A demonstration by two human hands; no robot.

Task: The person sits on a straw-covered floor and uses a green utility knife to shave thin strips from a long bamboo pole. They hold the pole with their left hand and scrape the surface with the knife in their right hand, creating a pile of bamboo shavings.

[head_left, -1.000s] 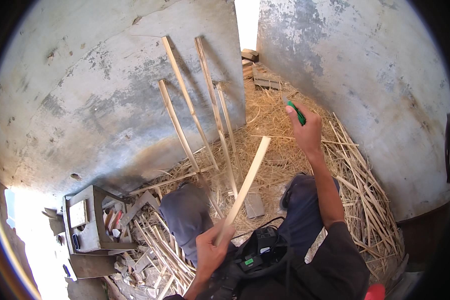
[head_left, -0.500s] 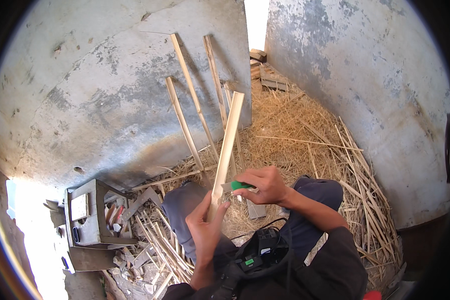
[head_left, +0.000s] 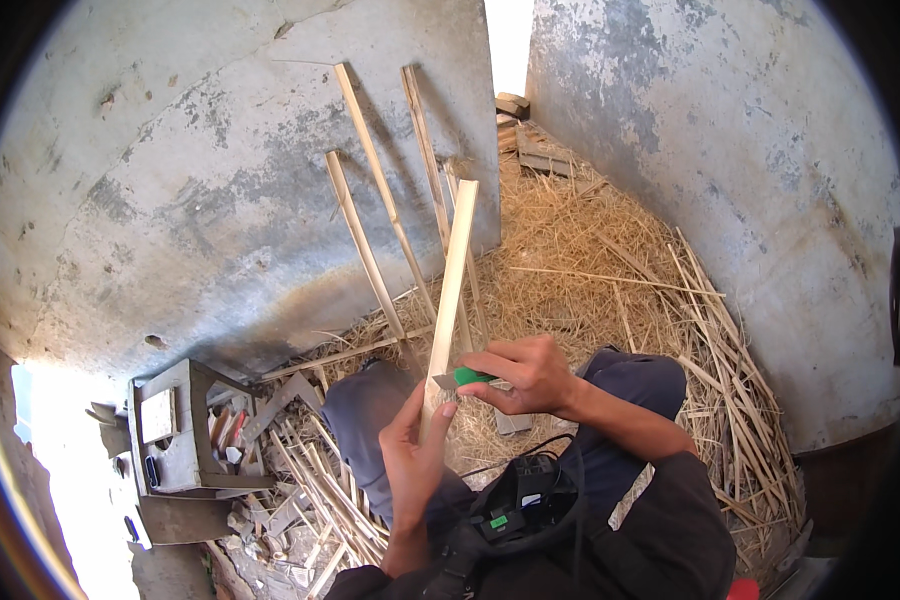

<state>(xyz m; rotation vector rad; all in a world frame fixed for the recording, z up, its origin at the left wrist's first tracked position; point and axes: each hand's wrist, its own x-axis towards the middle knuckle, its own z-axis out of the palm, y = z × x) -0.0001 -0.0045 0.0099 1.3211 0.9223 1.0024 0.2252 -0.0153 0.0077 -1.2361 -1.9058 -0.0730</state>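
A pale split bamboo strip (head_left: pixel 454 270) rises upright in front of me, leaning slightly to the right at its top. My left hand (head_left: pixel 413 438) is closed round its lower part, the thumb along the right edge. In my right hand (head_left: pixel 526 375) is a knife (head_left: pixel 472 376) with a green handle and a short grey blade. The blade lies against the right edge of the strip, just above my left thumb.
Several bamboo strips (head_left: pixel 365 245) lean on the grey wall. Shavings (head_left: pixel 580 230) cover the floor ahead, and a bundle of thin sticks (head_left: pixel 735 400) curves along the right. An overturned wooden stool (head_left: pixel 185 425) with small items stands left, beside more cut strips (head_left: pixel 335 490).
The knife and my right hand have moved slightly left and down, bringing the blade closer onto the strip. The strip's top has shifted a little to the left.
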